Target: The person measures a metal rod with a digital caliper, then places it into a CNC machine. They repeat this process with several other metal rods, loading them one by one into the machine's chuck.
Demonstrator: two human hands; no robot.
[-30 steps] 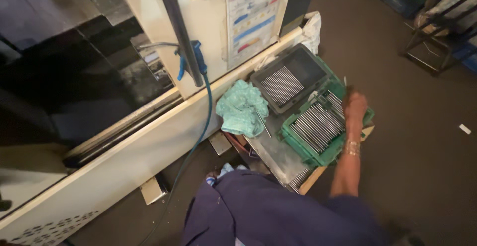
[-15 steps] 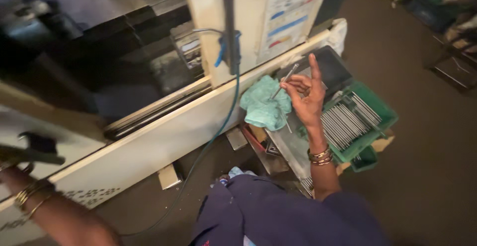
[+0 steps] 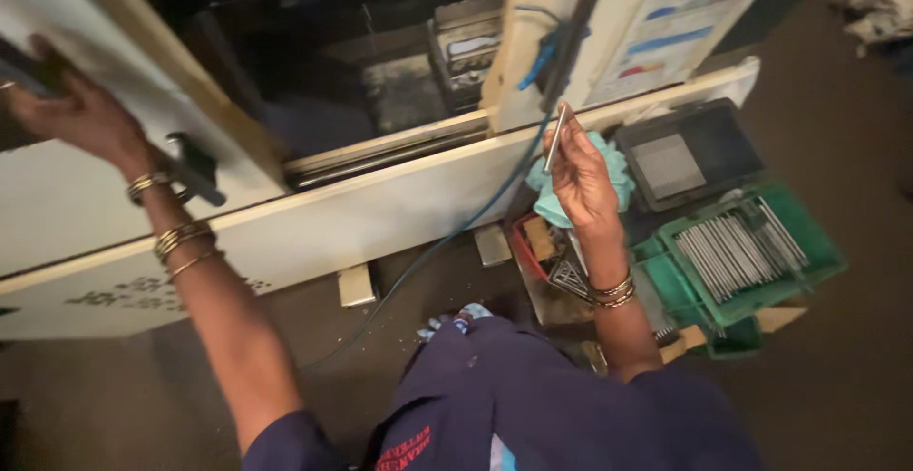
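My right hand (image 3: pixel 580 176) holds a thin metal rod (image 3: pixel 554 136) upright between its fingertips, in front of the cream machine panel (image 3: pixel 380 224). My left hand (image 3: pixel 81 115) is stretched far to the left, pressed on the machine's sliding door (image 3: pixel 114 81) beside its black handle (image 3: pixel 195 169). Below the right hand, a green crate (image 3: pixel 808 243) is filled with several similar metal rods (image 3: pixel 737 252). A teal cloth (image 3: pixel 618 172) lies behind the right hand.
A dark tray with a grey insert (image 3: pixel 685 157) stands beside the green crate. A blue hose (image 3: pixel 456 233) hangs from the machine to the floor. A red box of small parts (image 3: pixel 542 252) sits by my knees. The machine's dark opening (image 3: pixel 380 81) is ahead.
My right hand has left the green crate and risen with a rod in its fingers. My left hand has come into view on the machine door, which has slid aside.
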